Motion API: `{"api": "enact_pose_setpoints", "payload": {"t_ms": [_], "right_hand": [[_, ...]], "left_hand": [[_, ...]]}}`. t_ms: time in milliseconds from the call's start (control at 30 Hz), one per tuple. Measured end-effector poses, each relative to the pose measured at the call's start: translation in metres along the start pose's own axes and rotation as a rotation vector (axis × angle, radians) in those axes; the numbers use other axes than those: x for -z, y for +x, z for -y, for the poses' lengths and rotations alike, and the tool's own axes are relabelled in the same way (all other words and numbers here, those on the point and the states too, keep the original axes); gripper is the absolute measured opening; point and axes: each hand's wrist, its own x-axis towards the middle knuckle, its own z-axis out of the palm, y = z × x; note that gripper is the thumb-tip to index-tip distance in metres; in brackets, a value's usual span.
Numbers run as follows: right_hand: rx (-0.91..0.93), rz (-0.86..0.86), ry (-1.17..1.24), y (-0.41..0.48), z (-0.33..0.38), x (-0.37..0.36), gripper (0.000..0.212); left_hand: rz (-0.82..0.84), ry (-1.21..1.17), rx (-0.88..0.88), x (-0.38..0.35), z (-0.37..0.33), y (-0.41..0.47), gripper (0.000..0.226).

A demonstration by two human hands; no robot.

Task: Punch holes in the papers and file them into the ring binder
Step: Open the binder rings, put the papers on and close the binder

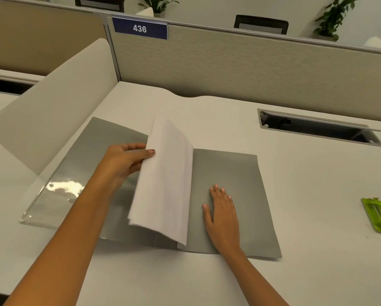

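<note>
A: While the grey binder [233,173] lies open at centre, where are the papers [165,184]?
B: Standing at its spine, pinched by the left hand [123,164]; the right hand [222,215] lies flat, released, at four o'clock. The green punch [380,215] sits at three o'clock.

A flat grey plastic ring binder [233,195] lies open at the centre of the frame, its left flap under a clear glossy sleeve that throws white glare at lower left. A plain white sheaf of papers [167,180] stands up from its middle. The off-white desk [295,173] is unpatterned. At the right edge sits a lime-green plastic hole punch [380,214]. In the upper left, a navy blue rectangular sign [140,28] bears white digits 436, on a beige finely lined fabric partition [240,65]. Dark green leafy plants [335,16] show along the top.
</note>
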Motion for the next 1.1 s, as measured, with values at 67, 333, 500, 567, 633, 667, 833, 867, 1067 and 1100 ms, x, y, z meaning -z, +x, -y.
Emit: {"api": "enact_pose_setpoints", "payload": {"t_ms": [67, 333, 500, 567, 633, 667, 833, 867, 1067, 1100], "right_hand": [[-0.039, -0.044, 0.160, 0.000, -0.001, 0.005, 0.044], [-0.402, -0.210, 0.805, 0.000, -0.007, 0.036, 0.016], [-0.531, -0.111, 1.041, 0.005, -0.018, 0.055, 0.022], [-0.664, -0.040, 1.257, 0.006, -0.023, 0.063, 0.031], [-0.806, -0.026, 1.410, 0.007, -0.027, 0.071, 0.045], [-0.835, -0.034, 1.444, 0.008, -0.029, 0.074, 0.047], [-0.858, 0.012, 1.529, 0.011, -0.040, 0.082, 0.046], [-0.853, 0.008, 1.528, 0.012, -0.043, 0.083, 0.047], [-0.732, 0.150, 1.297, 0.019, -0.050, 0.099, 0.040], [-0.708, 0.157, 1.154, 0.021, -0.054, 0.099, 0.035]], "left_hand": [[0.132, -0.152, 0.079, -0.015, -0.004, -0.003, 0.022], [0.324, -0.321, 0.186, -0.106, 0.006, -0.008, 0.018], [0.331, -0.146, 0.142, -0.168, 0.032, -0.014, 0.018], [0.294, -0.048, 0.121, -0.187, 0.047, -0.014, 0.022], [0.273, 0.062, 0.106, -0.200, 0.062, -0.014, 0.024], [0.279, 0.143, 0.087, -0.205, 0.070, -0.013, 0.025], [0.392, 0.482, -0.098, -0.206, 0.092, -0.016, 0.041], [0.404, 0.500, -0.152, -0.203, 0.095, -0.018, 0.044], [0.363, 0.854, -0.523, -0.171, 0.132, -0.016, 0.045], [0.337, 0.934, -0.580, -0.166, 0.140, -0.014, 0.048]]}}
